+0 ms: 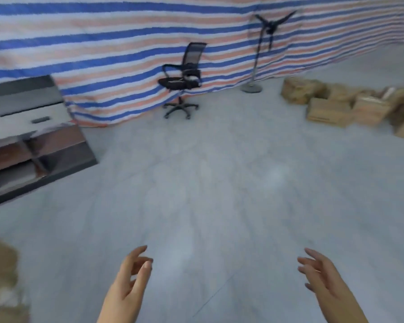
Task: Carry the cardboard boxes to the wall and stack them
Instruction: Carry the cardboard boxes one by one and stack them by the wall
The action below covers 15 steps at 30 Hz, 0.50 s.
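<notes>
Grey floor (219,171): cardboard boxes (331,108) lie far ahead-right by striped wall (103,43); right hand (322,273) nearer, left hand (131,276) likewise empty, fingers loosely spread.

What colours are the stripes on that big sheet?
Blue, pinkish-orange and white stripes on the sheet, seen in the head view.

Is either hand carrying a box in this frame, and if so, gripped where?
Nothing is held. The left hand and right hand hang open over the grey floor; the brown cardboard boxes lie far off.
</notes>
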Motion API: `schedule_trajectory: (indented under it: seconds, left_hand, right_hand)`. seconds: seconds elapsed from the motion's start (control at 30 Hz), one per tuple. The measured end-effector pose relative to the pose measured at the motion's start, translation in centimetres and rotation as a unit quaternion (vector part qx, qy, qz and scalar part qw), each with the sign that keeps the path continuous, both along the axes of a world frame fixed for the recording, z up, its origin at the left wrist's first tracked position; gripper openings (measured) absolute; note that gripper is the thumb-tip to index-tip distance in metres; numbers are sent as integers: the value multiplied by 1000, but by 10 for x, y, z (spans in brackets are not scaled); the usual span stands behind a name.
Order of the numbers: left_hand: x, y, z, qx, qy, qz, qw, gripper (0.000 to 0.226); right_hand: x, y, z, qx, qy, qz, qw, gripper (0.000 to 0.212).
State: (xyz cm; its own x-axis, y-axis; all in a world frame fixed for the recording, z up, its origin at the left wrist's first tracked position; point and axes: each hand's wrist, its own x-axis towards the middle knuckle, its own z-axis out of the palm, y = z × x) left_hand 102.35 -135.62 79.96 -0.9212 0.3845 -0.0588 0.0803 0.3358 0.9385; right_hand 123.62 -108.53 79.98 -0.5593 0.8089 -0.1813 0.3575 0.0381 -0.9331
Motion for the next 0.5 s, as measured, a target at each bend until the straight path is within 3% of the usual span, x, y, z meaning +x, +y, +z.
schedule_trajectory:
  seconds: [0.1,0.13,0.2,0.23,0.4,0.5]
  left_hand:
    - [-10,58,5,-17,-2,-65,998,27]
    - [-14,78,6,-19,-5,-81,997,23]
    - [-20,116,9,-20,-12,-109,994,13]
    - [-24,135,8,-23,-15,-120,992,13]
    - [-53,233,-1,-18,-30,-164,986,29]
    - [-82,294,-14,-31,-43,-187,981,56]
  right_hand:
    - [30,33,-9,-9,0,-76,997,63]
    - [37,40,-10,-7,-1,-102,995,56]
    - [41,54,-9,-17,-9,-145,989,19]
    - [43,65,-14,-20,-18,-162,986,21]
    - [30,136,-27,-30,-44,-222,974,34]
    - [9,189,-29,-14,-32,-246,969,32]
